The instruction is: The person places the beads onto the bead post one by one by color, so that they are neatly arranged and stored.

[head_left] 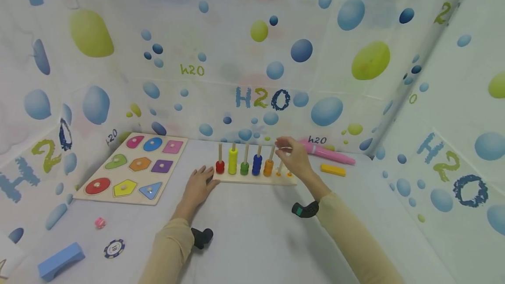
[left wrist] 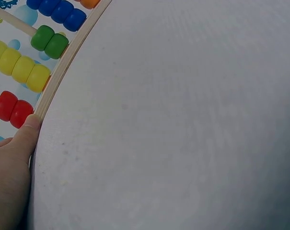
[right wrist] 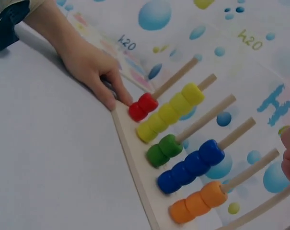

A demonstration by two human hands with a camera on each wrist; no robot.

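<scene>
A wooden bead stand (head_left: 256, 179) with upright pegs is on the table. In the head view, red beads (head_left: 220, 167), yellow beads (head_left: 232, 161), green beads (head_left: 244, 168), blue beads (head_left: 257, 165) and orange beads (head_left: 268, 168) are stacked on its pegs from left to right. My left hand (head_left: 199, 186) grips the left end of its base, thumb (left wrist: 32, 127) at the front corner beside the red beads. My right hand (head_left: 293, 159) is raised over the right-hand pegs, fingertips at the peg tops. I cannot tell whether those fingertips pinch anything.
A wooden shape puzzle board (head_left: 165, 174) lies at the left. Near me on that side are a blue block (head_left: 61, 261), a poker chip (head_left: 114, 248) and a small pink piece (head_left: 100, 222). Behind my right hand lie a pink tube-like toy (head_left: 331, 154) and a yellow block (head_left: 333, 170).
</scene>
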